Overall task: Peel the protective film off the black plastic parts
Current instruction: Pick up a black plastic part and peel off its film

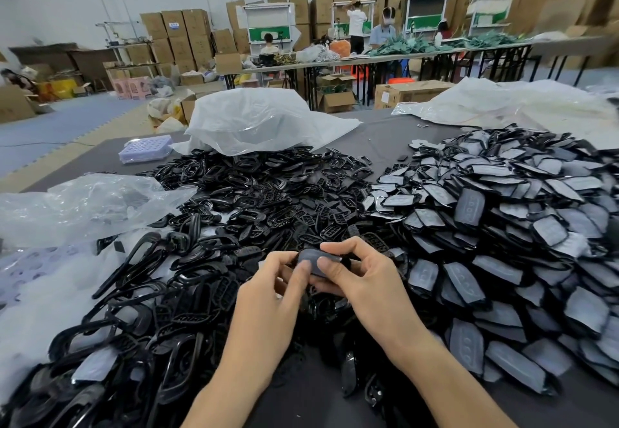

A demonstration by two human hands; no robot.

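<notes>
- Two bare forearms [231,384] come in from the bottom edge over the dark table [301,404], and the hands meet at centre.
- Left hand [271,297]: fingers curled, thumb tip pressed on the grey face of a black part [313,258]. It is gripping the part.
- Right hand [363,282]: thumb on the same face, just beside the left thumb, with the fingers curled round the part's far edge and back. It is also gripping the part.
- The part is held between both hands above the table, with the film [315,253] facing the camera. Whether an edge is lifted is too small to tell.
- Right of the hands: pile of film-covered parts [502,226], grey faces mostly up, spreading to the frame edge.
- Left of the hands and beyond them: pile of bare black parts [261,193], made up of frames and button grilles with no grey cover. A few film-covered ones are mixed in at near left.
- Far left of the hands: crumpled clear bag [83,203] lying on the edge of the bare pile.
- Beyond the hands, past the bare pile: white bag [258,119] with a purple tray [145,149] to its left. A second white bag [519,102] sits behind the right pile.
- Background: long tables, cardboard boxes and people working — well apart from the hands.
</notes>
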